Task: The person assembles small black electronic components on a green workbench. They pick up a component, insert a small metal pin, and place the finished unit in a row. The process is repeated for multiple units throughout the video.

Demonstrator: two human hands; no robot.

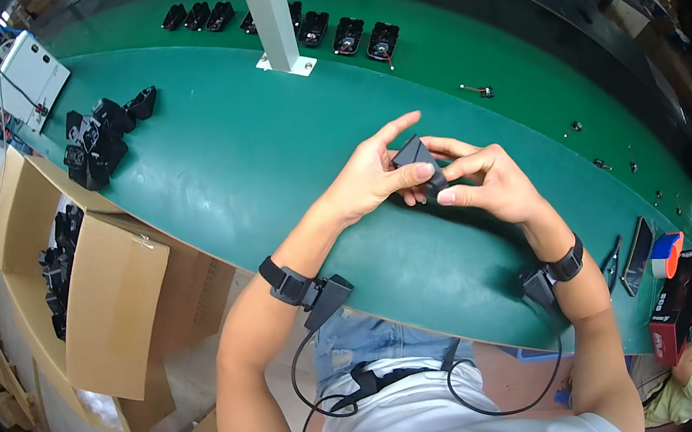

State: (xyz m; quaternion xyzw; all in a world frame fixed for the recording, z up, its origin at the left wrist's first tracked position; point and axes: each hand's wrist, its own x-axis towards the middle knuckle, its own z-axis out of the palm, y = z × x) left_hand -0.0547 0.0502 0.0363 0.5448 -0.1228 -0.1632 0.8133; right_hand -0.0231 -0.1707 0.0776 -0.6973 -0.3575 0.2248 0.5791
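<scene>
Black moulded plastic housing, small and boxy, sits pinched between both hands above the green table; left hand clasps its side, right hand grips its lower end; fitting appears under way, needing steady alignment next; seven like housings line the far belt; one heap lies left.

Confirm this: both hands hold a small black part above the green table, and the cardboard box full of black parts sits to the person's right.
Not quite. The cardboard box with black parts sits to the person's left, as the head view shows. The rest holds: the left hand and the right hand hold a small black part together above the green table.
</scene>
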